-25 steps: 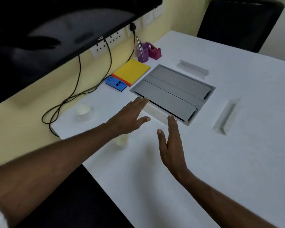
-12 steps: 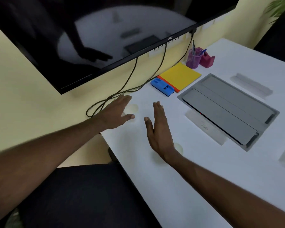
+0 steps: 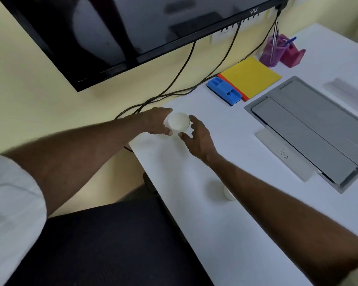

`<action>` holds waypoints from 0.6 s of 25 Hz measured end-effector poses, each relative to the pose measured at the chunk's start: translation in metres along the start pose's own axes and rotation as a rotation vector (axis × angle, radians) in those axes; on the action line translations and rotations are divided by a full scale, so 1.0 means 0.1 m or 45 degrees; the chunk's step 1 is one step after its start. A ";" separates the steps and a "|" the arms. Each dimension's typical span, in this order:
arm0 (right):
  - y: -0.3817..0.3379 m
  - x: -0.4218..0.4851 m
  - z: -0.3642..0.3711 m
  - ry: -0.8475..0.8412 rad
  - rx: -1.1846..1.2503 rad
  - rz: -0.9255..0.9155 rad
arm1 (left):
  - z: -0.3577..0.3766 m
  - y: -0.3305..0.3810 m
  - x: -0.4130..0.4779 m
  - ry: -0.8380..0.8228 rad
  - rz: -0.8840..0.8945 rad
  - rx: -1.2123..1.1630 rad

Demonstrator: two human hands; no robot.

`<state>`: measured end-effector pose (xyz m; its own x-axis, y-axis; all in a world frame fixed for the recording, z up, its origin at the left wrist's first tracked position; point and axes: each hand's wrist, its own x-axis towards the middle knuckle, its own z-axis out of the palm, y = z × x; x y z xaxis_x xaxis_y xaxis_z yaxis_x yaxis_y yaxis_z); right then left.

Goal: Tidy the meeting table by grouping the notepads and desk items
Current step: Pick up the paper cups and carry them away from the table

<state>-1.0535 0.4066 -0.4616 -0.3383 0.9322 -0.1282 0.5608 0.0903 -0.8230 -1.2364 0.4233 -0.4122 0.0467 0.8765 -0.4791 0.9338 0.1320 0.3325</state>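
A small white paper cup (image 3: 179, 121) stands near the table's left corner. My left hand (image 3: 156, 121) curls round its left side, thumb and fingers touching it. My right hand (image 3: 196, 137) is at its right side, fingers spread and close to the rim. A second white cup (image 3: 228, 193) is partly hidden under my right forearm. Farther back lie a yellow notepad (image 3: 251, 76) on an orange one, a blue desk item (image 3: 224, 90), a purple pen cup (image 3: 272, 49) and a pink tape holder (image 3: 292, 55).
A grey cable-box lid (image 3: 310, 129) is set into the white table (image 3: 225, 234), with white name plates (image 3: 285, 156) (image 3: 349, 89) beside it. A black screen (image 3: 132, 27) hangs on the yellow wall, cables (image 3: 174, 87) trailing down. A dark chair seat (image 3: 112, 244) is below.
My view swung left. Both hands moved from flat above the table to the white cup by the corner; the left hand has closed round it and the right has come up beside it.
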 end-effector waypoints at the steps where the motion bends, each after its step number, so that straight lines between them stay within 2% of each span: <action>1: 0.01 0.02 -0.01 -0.012 0.079 0.050 | 0.02 -0.01 0.02 -0.019 -0.017 -0.044; 4: 0.04 0.02 -0.06 -0.012 0.224 0.135 | 0.09 0.05 -0.01 -0.015 -0.012 -0.179; 9: 0.00 -0.17 -0.22 0.231 0.210 0.020 | 0.01 0.34 -0.25 0.178 0.128 -0.259; 15: -0.30 -0.83 -1.03 0.397 0.373 -0.068 | -0.23 1.02 -0.84 0.380 0.361 -0.483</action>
<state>-0.9642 0.3623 -0.3695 -0.0909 0.9943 0.0550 0.2953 0.0797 -0.9521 -1.1535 0.3740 -0.3191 0.1234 0.9877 -0.0965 0.7037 -0.0186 0.7102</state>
